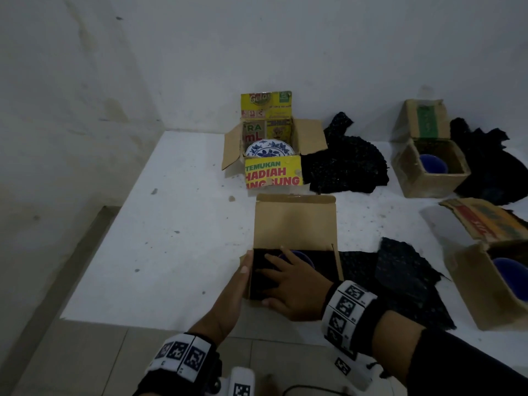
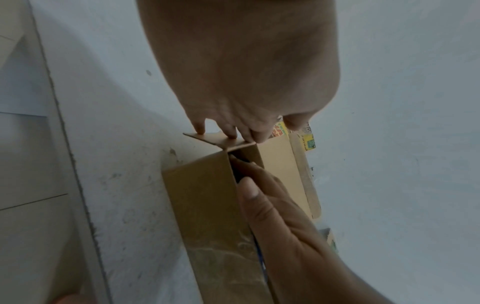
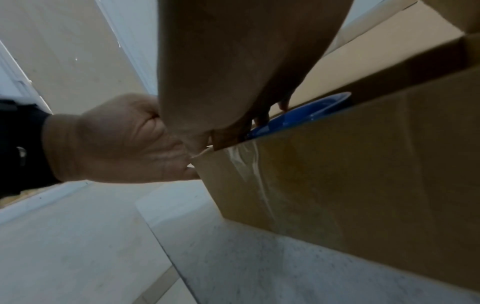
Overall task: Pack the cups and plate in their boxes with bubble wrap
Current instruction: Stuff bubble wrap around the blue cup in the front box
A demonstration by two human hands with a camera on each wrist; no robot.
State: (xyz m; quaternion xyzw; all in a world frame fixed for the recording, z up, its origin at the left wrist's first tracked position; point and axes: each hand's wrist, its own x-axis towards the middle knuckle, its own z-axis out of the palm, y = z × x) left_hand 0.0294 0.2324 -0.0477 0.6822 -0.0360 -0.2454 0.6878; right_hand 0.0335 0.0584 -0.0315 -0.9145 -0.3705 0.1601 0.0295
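Observation:
A brown cardboard box (image 1: 295,224) stands at the near edge with its lid flap upright. Black bubble wrap (image 1: 261,278) lines its inside, and the rim of a blue cup (image 3: 298,115) shows beside it. My right hand (image 1: 288,284) reaches in from the front, fingers spread flat on the wrap. My left hand (image 1: 238,284) lies straight along the box's left side, its fingertips (image 2: 231,135) resting on the small side flap (image 2: 213,139). Further back, a blue-and-white plate (image 1: 270,150) sits in an open yellow box (image 1: 273,172).
Loose black bubble wrap (image 1: 345,164) lies right of the yellow box, and more (image 1: 400,275) right of the front box. Two open brown boxes (image 1: 433,178) (image 1: 483,284) at the right each hold a blue cup. The white slab's front edge (image 1: 143,321) drops to tiled floor.

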